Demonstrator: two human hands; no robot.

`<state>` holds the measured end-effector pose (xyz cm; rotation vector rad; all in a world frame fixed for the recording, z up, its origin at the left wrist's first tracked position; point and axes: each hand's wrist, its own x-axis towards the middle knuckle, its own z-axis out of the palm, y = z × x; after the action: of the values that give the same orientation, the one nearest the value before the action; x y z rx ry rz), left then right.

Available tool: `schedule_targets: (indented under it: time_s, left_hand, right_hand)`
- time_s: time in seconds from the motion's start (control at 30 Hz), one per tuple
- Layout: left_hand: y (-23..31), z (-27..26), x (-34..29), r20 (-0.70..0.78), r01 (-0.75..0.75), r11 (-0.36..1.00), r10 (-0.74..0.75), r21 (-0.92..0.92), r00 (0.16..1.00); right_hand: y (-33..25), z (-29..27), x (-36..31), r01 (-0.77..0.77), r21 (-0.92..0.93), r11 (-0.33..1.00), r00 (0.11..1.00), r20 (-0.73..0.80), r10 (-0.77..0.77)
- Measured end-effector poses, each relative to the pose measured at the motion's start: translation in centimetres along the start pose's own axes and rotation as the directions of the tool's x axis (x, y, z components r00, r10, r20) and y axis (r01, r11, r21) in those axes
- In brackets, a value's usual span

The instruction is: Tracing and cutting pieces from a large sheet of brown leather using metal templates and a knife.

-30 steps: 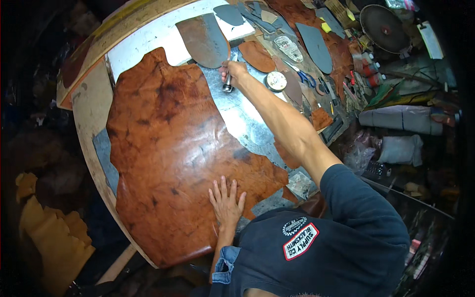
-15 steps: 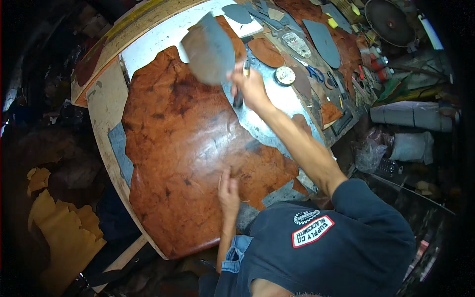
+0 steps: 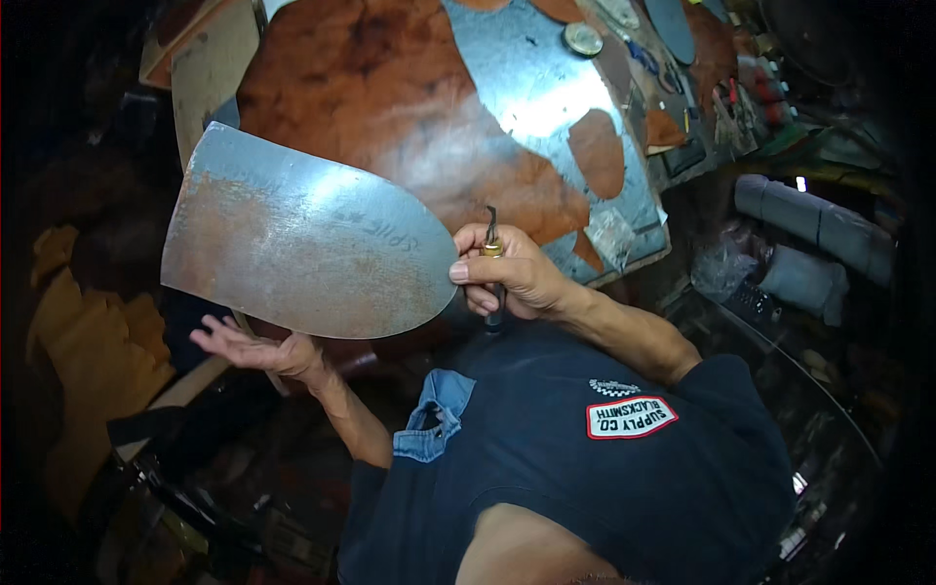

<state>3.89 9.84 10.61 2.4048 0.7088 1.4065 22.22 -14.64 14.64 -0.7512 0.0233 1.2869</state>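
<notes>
My right hand (image 3: 526,278) pinches the rounded end of a flat metal template (image 3: 302,234), grey with rust patches, lifted off the bench near my body. The same hand also grips a slim tool (image 3: 494,252) with a dark handle, a brass collar and a thin dark tip pointing away from me. My left hand (image 3: 268,353) is open, palm up and fingers spread, just below the template's near edge; whether it touches is unclear. Beyond the template, a brown mottled leather hide (image 3: 361,88) covers much of the bench, partly hidden by the template.
Right of the hide lies a shiny grey sheet (image 3: 526,93) with a brown leather piece (image 3: 596,153) on it. A round tin (image 3: 582,39) and blue-handled scissors (image 3: 643,57) are farther back. Wrapped rolls (image 3: 809,222) lie at the right; yellow leather (image 3: 83,361) hangs at the left.
My right hand has brought the template and slim tool from the far side of the bench toward me. My left hand has left the hide and moved left, under the template's edge. The view has shifted nearer.
</notes>
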Motion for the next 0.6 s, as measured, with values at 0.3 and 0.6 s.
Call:
schedule_targets:
  time_s: [0.3,0.6]
  left_hand:
    - [-0.8,-6.2,0.3,0.254,-0.276,0.943,0.226,0.183,0.940]
    - [-3.6,-7.4,2.3,0.071,0.618,0.610,-0.681,-0.496,0.729]
  right_hand:
    - [4.3,1.4,-1.8,-0.187,-0.209,0.960,0.982,-0.011,0.189]
    - [7.4,1.2,-1.6,0.280,-0.786,0.551,0.957,0.186,-0.221]
